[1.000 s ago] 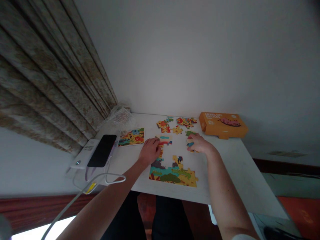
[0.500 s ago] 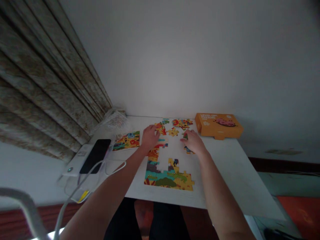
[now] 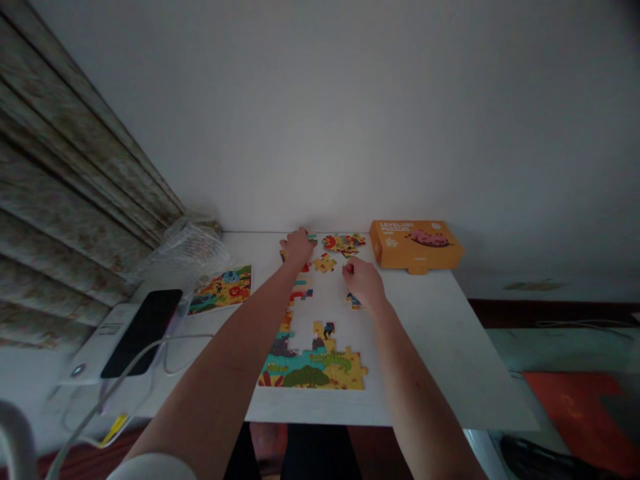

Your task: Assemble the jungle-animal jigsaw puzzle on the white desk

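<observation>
- Left hand (image 3: 299, 245) is over loose puzzle pieces (image 3: 313, 238) by the wall (image 3: 310, 133); its grip is hidden.
- Right hand (image 3: 364, 281) curls near a blue-and-yellow piece (image 3: 354, 302); any hold is unclear.
- Partly built puzzle (image 3: 311, 375) lies near the table's (image 3: 430, 353) front edge.

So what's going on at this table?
A person has both bare hands among jigsaw pieces on a white table. The left hand is over loose pieces near the wall; the right hand, fingers curled, is near the orange box. Can't tell if either grips a piece. A partly joined puzzle lies at the near edge, its middle unfilled.
</observation>
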The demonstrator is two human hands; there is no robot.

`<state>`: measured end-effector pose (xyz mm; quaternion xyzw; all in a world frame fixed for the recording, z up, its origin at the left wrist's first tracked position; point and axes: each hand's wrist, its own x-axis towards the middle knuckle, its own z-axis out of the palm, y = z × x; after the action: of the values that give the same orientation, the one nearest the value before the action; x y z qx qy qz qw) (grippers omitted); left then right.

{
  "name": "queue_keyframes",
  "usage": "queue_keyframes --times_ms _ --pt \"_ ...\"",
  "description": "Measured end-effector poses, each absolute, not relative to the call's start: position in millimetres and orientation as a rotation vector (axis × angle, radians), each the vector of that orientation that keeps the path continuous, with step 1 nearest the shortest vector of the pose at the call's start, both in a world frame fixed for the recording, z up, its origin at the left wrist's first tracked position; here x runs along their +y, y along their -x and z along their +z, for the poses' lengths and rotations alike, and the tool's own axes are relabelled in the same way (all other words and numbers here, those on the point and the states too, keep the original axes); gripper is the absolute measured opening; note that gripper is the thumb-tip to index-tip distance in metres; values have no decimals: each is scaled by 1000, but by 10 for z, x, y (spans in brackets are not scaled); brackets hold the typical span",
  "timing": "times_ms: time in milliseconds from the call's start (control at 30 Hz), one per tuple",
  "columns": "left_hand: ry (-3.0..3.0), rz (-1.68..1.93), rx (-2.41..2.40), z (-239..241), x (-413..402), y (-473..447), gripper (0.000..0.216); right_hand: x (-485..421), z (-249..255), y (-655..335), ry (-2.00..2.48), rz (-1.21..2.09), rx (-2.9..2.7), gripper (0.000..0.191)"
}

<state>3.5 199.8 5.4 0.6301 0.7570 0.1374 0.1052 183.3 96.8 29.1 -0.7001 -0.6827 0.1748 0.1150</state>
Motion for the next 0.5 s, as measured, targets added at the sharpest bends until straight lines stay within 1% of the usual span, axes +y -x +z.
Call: queue_keyframes --times_ms 133,233,367,500 --pt "-1750 460 2200 31 2103 -5 45 955 309 -1799 2042 533 -2012 16" --pt "-1779 439 2125 42 2127 17 48 954 315 -1792 2034 560 -2022 15" --pt "-1962 363 1891 60 2185 128 55 953 304 -1794 2014 582 -2042 14" --pt "-2179 198 1661 103 2303 282 53 949 280 -1787 1984 565 -2065 12"
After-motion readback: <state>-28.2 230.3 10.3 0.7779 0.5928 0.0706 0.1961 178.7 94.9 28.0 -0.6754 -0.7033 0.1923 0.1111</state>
